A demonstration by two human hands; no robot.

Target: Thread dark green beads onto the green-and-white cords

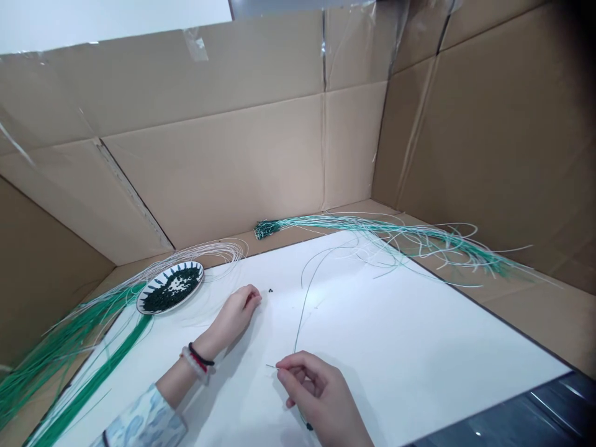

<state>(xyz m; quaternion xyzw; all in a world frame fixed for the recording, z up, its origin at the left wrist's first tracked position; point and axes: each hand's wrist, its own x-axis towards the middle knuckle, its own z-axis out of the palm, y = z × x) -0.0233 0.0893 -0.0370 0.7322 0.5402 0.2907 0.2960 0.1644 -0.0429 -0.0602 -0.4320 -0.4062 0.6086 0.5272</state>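
My right hand (pixel 319 388) pinches a thin green strand (pixel 302 310) between thumb and forefinger. One short end sticks out left of the fingertips, and a long length curves away up the white board (pixel 419 347). A small dark bead-like piece (pixel 309 426) shows below the hand, by the strand. My left hand (pixel 238 313) rests on the board with its fingers curled together; whatever is in them, if anything, is hidden. Just right of its fingertips lie a few tiny dark beads (pixel 270 290). A patterned oval dish (pixel 201 273) of such beads stands to the left.
Green and white strands (pixel 112 354) run along the left side. Another bundle (pixel 326 221), dark and knotted at one end, lies along the back and fans out to the right. Cardboard walls (pixel 242 161) enclose the back and sides.
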